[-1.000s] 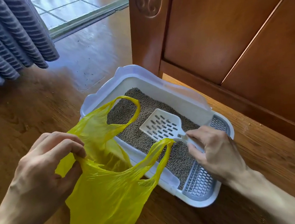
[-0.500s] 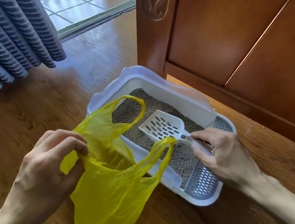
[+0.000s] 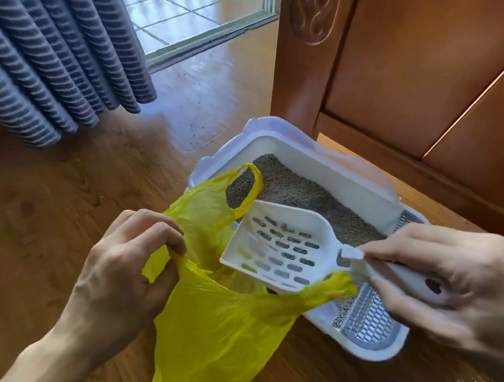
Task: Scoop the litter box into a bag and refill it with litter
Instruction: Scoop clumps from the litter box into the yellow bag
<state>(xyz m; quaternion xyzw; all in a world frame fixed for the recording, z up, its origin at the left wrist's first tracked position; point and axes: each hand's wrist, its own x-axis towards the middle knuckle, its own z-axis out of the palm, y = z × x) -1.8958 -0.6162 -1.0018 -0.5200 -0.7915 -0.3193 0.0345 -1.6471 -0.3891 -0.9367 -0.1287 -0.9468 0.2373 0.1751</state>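
A white litter box (image 3: 289,145) with grey litter (image 3: 299,192) sits on the wooden floor beside a wooden cabinet. My left hand (image 3: 120,272) pinches the rim of a yellow plastic bag (image 3: 221,339), holding its mouth open next to the box's near edge. My right hand (image 3: 454,289) grips the handle of a white slotted scoop (image 3: 283,246). The scoop's blade is lifted above the litter and tilts over the bag's opening, with only a few grains on it. One bag handle loops over the litter, the other drapes under the scoop.
A grey grated step (image 3: 369,323) forms the box's near right end. The wooden cabinet (image 3: 417,69) stands right behind the box. Striped grey curtains (image 3: 35,63) hang at the left, by a glass door sill (image 3: 210,39). Stray litter grains dot the floor (image 3: 196,131).
My right hand has lifted the scoop out of the litter and swung it left over the bag's mouth. My left hand keeps its hold on the bag.
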